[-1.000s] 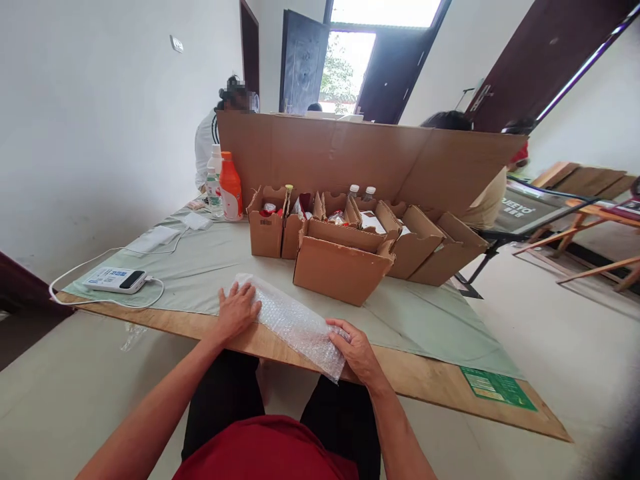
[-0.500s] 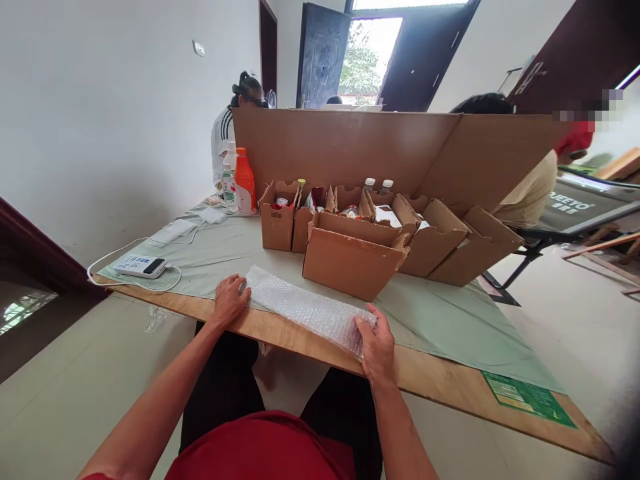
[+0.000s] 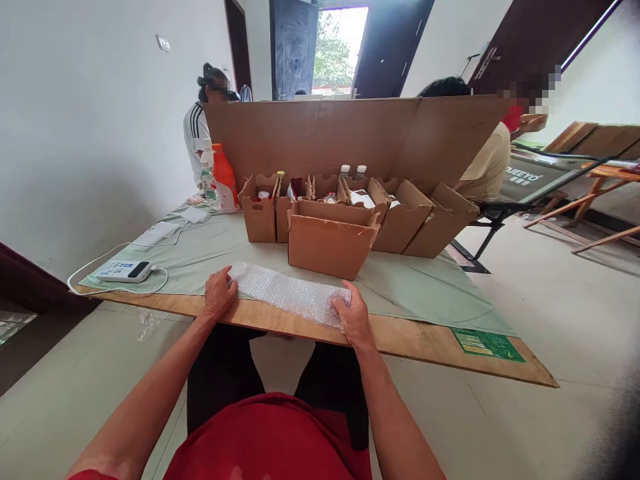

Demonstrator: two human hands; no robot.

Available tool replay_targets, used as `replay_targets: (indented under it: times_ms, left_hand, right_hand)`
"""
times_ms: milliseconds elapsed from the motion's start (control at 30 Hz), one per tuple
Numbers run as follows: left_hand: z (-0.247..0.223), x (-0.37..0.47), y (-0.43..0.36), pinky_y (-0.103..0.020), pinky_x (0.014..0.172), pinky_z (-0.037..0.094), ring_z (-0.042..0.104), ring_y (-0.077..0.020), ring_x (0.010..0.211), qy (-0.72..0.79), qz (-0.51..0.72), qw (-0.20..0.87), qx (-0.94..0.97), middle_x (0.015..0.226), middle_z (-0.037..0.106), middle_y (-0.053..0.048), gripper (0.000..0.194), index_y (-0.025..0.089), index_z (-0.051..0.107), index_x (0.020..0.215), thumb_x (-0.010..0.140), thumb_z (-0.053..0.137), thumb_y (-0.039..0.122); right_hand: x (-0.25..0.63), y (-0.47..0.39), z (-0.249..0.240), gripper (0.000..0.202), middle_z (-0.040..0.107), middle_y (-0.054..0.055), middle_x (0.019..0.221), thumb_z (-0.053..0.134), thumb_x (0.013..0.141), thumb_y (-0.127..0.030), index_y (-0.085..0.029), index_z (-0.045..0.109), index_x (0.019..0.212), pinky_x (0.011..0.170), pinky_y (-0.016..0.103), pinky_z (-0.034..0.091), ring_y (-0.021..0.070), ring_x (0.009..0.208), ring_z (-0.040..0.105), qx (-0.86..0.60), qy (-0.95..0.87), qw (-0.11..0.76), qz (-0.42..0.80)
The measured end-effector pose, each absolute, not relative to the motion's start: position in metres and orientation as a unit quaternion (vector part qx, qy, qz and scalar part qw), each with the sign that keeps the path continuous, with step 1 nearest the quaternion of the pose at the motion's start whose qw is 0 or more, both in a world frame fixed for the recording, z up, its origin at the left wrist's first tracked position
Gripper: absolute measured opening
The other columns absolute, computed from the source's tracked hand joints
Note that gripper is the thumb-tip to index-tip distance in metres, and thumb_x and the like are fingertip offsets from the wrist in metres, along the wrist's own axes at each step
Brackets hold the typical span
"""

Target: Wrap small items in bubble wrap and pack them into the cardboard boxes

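Note:
A long strip of clear bubble wrap (image 3: 290, 293) lies across the table's near edge, between my two hands. At its right end my right hand (image 3: 354, 315) is closed on the wrap, thumb on top and fingers behind it. My left hand (image 3: 219, 293) is at the left end, thumb and fingers closed around the strip's edge; the fingertips are partly hidden. Just beyond the wrap stands a brown cardboard box (image 3: 327, 247), its near side facing me.
Behind are several open cardboard bins (image 3: 263, 217) with packaged goods, backed by a tall cardboard panel (image 3: 320, 130). An orange bottle (image 3: 225, 180) stands at left, near a power bank (image 3: 125, 271) with a white cable. Two people (image 3: 197, 123) (image 3: 487, 157) sit beyond the panel.
The view has shifted, so the table and boxes sit further left and slightly higher. Both hands stay at the ends of the bubble wrap, which keeps much the same place on the table.

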State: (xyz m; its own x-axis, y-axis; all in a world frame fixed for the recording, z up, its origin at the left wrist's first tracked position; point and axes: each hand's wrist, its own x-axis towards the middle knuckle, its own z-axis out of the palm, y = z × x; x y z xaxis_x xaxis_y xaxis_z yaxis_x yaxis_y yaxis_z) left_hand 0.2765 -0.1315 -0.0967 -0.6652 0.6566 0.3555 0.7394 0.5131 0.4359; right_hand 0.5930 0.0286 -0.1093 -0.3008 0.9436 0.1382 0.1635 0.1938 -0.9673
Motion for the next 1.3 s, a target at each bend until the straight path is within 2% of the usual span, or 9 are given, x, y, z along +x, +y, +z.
replay_targets:
  times_ms: [167,300,467,567,733,867,1033,1200,1300]
  left_hand:
    - [-0.092,0.282,-0.133,-0.046,0.094,0.051,0.066,-0.0316,0.101,-0.86,-0.309,0.066,-0.401,0.097,0.071,-0.012,0.054,0.012,0.059,0.133,0.079,0.051,0.021]
    - [-0.09,0.294,-0.124,-0.039,0.092,0.053,0.067,-0.0264,0.098,-0.849,-0.322,0.052,-0.416,0.101,0.069,-0.01,0.058,0.011,0.052,0.139,0.082,0.051,0.022]
    - [-0.091,0.312,-0.113,-0.044,0.091,0.053,0.067,-0.0291,0.097,-0.845,-0.31,0.042,-0.434,0.106,0.066,-0.012,0.054,0.014,0.059,0.134,0.081,0.056,0.023]
    - [-0.088,0.32,-0.117,-0.052,0.098,0.049,0.064,-0.0347,0.109,-0.84,-0.306,0.055,-0.444,0.114,0.064,-0.016,0.047,0.015,0.061,0.129,0.083,0.056,0.025]
    - [-0.071,0.346,-0.11,-0.048,0.112,0.041,0.054,-0.0324,0.128,-0.794,-0.318,0.068,-0.514,0.137,0.058,-0.014,0.041,0.02,0.062,0.128,0.087,0.056,0.025]
    - [-0.069,0.371,-0.08,-0.047,0.115,0.041,0.052,-0.0291,0.135,-0.71,-0.336,0.057,-0.616,0.147,0.055,-0.014,0.043,0.02,0.057,0.136,0.094,0.05,0.023]
    - [-0.102,0.369,-0.059,-0.047,0.117,0.039,0.048,-0.0277,0.142,-0.698,-0.22,0.021,-0.681,0.152,0.054,-0.014,0.049,0.015,0.048,0.148,0.101,0.042,0.028]
    - [-0.126,0.351,-0.079,-0.053,0.124,0.018,0.034,-0.0305,0.151,-0.707,-0.119,0.105,-0.69,0.162,0.043,-0.008,0.057,0.027,0.043,0.154,0.1,0.049,0.042]
    - [-0.126,0.34,-0.095,-0.055,0.124,0.013,0.028,-0.0331,0.154,-0.747,-0.099,0.112,-0.648,0.164,0.039,-0.008,0.057,0.029,0.043,0.154,0.1,0.047,0.044]
  right_hand:
    - [0.599,0.042,-0.102,0.066,0.064,0.0,0.075,0.063,0.076,-0.044,-0.011,0.06,0.133,0.06,0.029,0.047,0.0155,0.063,0.055,-0.429,-0.678,0.397,0.446]
    - [0.615,0.067,-0.087,0.065,0.063,0.0,0.072,0.062,0.076,-0.042,-0.012,0.061,0.133,0.063,0.031,0.047,0.0168,0.062,0.054,-0.452,-0.701,0.386,0.393]
    - [0.639,0.1,-0.077,0.059,0.072,0.012,0.098,0.06,0.073,-0.033,-0.01,0.065,0.126,0.086,0.043,0.049,0.0263,0.085,0.063,-0.491,-0.719,0.387,0.304]
    - [0.654,0.103,-0.079,0.055,0.069,0.021,0.119,0.055,0.075,-0.03,-0.007,0.064,0.125,0.099,0.053,0.043,0.0334,0.104,0.062,-0.51,-0.718,0.402,0.251]
    - [0.633,0.07,-0.077,0.035,0.07,0.014,0.125,0.054,0.086,-0.03,-0.018,0.07,0.115,0.11,0.051,0.04,0.0306,0.12,0.06,-0.435,-0.777,0.395,0.224]
    - [0.567,0.04,-0.068,0.033,0.066,0.01,0.137,0.052,0.094,-0.022,-0.021,0.07,0.121,0.111,0.049,0.042,0.0278,0.128,0.059,-0.293,-0.884,0.301,0.206]
    - [0.515,0.036,-0.078,0.045,0.057,0.015,0.149,0.053,0.096,-0.017,-0.014,0.059,0.141,0.113,0.045,0.042,0.0275,0.141,0.049,-0.239,-0.943,0.148,0.178]
    - [0.545,0.052,-0.098,0.053,0.048,0.01,0.157,0.058,0.098,-0.034,-0.019,0.053,0.148,0.119,0.049,0.037,0.0288,0.146,0.043,-0.246,-0.952,0.122,0.137]
    - [0.587,0.064,-0.105,0.054,0.048,0.009,0.158,0.057,0.097,-0.034,-0.02,0.051,0.15,0.118,0.049,0.038,0.029,0.143,0.047,-0.277,-0.949,0.125,0.086]
